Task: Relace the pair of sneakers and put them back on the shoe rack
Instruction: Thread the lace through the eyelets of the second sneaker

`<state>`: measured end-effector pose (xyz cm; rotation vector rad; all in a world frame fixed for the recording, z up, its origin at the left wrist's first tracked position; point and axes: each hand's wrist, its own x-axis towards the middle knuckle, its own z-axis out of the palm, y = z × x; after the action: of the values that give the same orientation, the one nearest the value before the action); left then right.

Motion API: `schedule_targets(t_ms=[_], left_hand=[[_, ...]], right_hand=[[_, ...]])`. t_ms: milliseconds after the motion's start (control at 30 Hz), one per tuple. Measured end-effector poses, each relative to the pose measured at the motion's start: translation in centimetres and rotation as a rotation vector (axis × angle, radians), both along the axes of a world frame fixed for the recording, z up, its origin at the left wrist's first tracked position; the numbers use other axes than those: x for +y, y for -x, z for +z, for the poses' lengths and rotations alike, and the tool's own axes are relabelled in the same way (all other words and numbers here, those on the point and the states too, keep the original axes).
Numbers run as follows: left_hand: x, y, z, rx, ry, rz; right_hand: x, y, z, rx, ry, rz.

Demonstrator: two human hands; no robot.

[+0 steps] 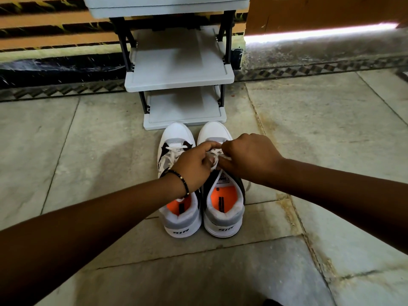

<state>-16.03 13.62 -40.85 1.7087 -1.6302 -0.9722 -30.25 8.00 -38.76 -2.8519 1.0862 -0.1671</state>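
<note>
Two white, grey and black sneakers with orange insoles stand side by side on the floor, toes toward the rack. The left sneaker (180, 219) shows white laces across its tongue. Over the right sneaker (223, 208), my left hand (194, 166) and my right hand (247, 157) meet above the tongue, both pinching its white lace (213, 154). A beaded bracelet circles my left wrist. The hands hide most of the right sneaker's eyelets. The grey shoe rack (178, 80) stands just beyond the toes, its shelves bare.
The stone tile floor (320, 133) spreads around the sneakers. Behind the rack runs a wall with orange and dark stripes (55, 25). At upper right a door (320, 12) lets a bright strip of light in beneath it.
</note>
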Motion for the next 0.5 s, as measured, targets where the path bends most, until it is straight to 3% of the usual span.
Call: schedule_targets(t_ms=[200,367,500], left_hand=[[-0.7,-0.8,0.7,-0.062,-0.078,-0.079],[-0.7,-1.3,1.3,-0.365,0.024,-0.153],[-1.4,-1.9,2.4,-0.774,0.200,-0.248]], right_hand=[[0.0,0.4,1.0,0.100,0.136,0.068],[-0.2,0.5,1.7,0.216,0.200,0.121],[-0.2,0.8,1.9,0.335,0.224,0.171]])
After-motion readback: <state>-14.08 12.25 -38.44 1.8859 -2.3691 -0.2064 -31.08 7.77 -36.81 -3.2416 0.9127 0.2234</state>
